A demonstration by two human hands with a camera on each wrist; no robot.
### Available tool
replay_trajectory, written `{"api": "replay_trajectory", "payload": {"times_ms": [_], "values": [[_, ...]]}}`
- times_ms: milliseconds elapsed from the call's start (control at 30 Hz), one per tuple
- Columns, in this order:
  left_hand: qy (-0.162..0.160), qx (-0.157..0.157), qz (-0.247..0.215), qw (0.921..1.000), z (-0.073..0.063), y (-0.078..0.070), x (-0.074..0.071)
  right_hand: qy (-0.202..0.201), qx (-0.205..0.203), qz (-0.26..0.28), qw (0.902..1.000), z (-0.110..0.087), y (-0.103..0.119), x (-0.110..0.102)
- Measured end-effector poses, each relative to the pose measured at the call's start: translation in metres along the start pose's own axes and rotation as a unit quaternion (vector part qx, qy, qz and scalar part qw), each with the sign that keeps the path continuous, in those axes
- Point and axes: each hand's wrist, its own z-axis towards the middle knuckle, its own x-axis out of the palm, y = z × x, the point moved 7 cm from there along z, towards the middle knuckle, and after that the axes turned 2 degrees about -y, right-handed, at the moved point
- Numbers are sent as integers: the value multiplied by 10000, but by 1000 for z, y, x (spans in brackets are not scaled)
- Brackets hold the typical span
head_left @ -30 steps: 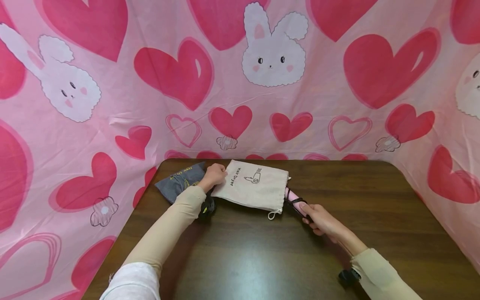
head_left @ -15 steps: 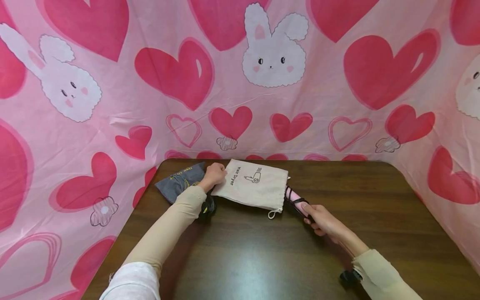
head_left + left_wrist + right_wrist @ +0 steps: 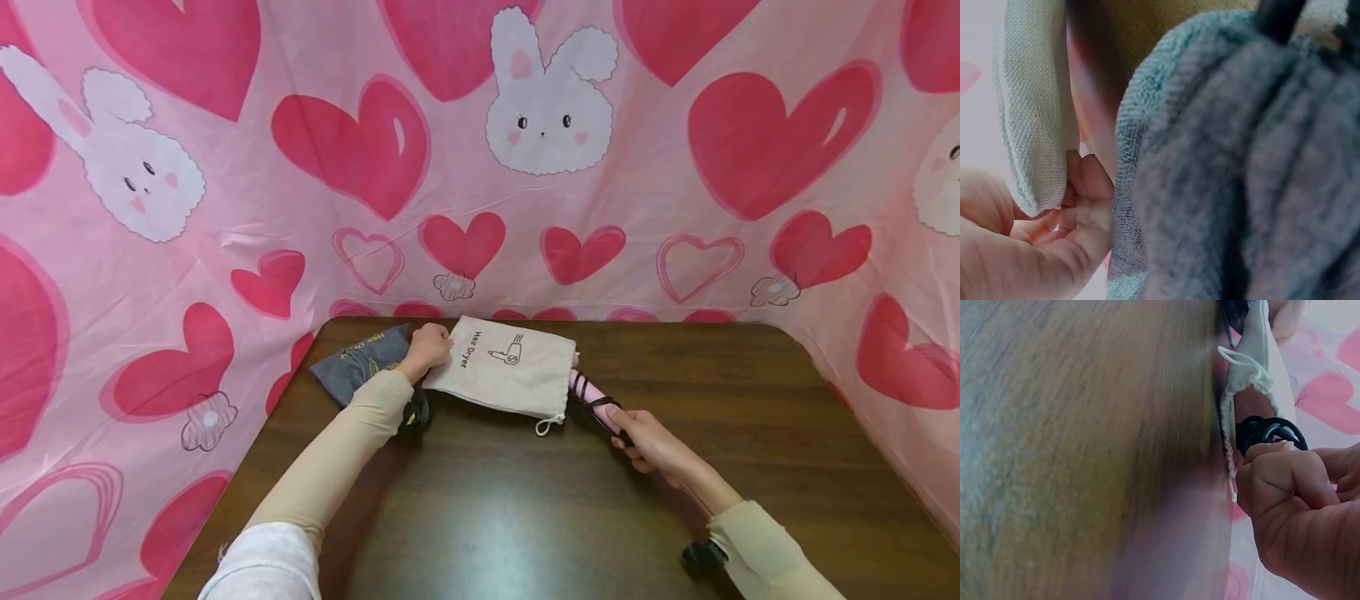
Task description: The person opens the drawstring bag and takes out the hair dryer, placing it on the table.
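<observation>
In the head view, a cream drawstring bag [image 3: 517, 367] printed "Hair Dryer" slants across the back of the table, its gathered mouth facing right. My left hand [image 3: 429, 348] pinches its closed left end; the left wrist view shows the cloth [image 3: 1035, 106] between thumb and curled fingers. At the mouth, my right hand [image 3: 648, 442] grips a pink handle [image 3: 590, 395] wound with black cord. The handle's far end is hidden inside the bag. From the right wrist, black cord loops [image 3: 1269, 432] show just ahead of the curled fingers [image 3: 1285, 481].
A dark grey pouch [image 3: 352, 367] with yellow "Hair Dryer" lettering lies left of the left hand, partly behind that forearm. A black item [image 3: 415, 414] sits by the left wrist. The wooden table [image 3: 510, 517] meets pink heart-print cloth [image 3: 637, 192] on its far and side edges.
My right hand has shifted very slightly to the right and toward me with the pink handle. The bag's left end has risen a little; the left hand keeps its pinch.
</observation>
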Motion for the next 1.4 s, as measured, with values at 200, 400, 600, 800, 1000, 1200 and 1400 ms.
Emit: {"api": "replay_trajectory", "payload": {"times_ms": [200, 400, 600, 800, 1000, 1200, 1400], "values": [[-106, -37, 150, 9998, -1, -2, -2, -13, 20, 12, 10000, -1, -1, -1], [-62, -175, 152, 9997, 2, 2, 0, -61, 99, 11, 9999, -2, -3, -2], [-31, -271, 106, 9996, 5, 4, 1, -97, 113, 12, 9999, -3, -4, -5], [-30, -290, -18, 9996, 5, 5, 1, -11, 60, 57, 10000, -3, -3, -6], [-183, -246, 63, 9995, 4, 6, -1, -36, 47, 42, 10000, -5, -2, -8], [-273, -273, 54, 9992, 4, 7, -2, -80, 62, 66, 9999, -7, -2, -12], [-214, -356, -11, 9991, 6, 9, -2, -140, 92, 47, 9998, -8, -1, -17]]}}
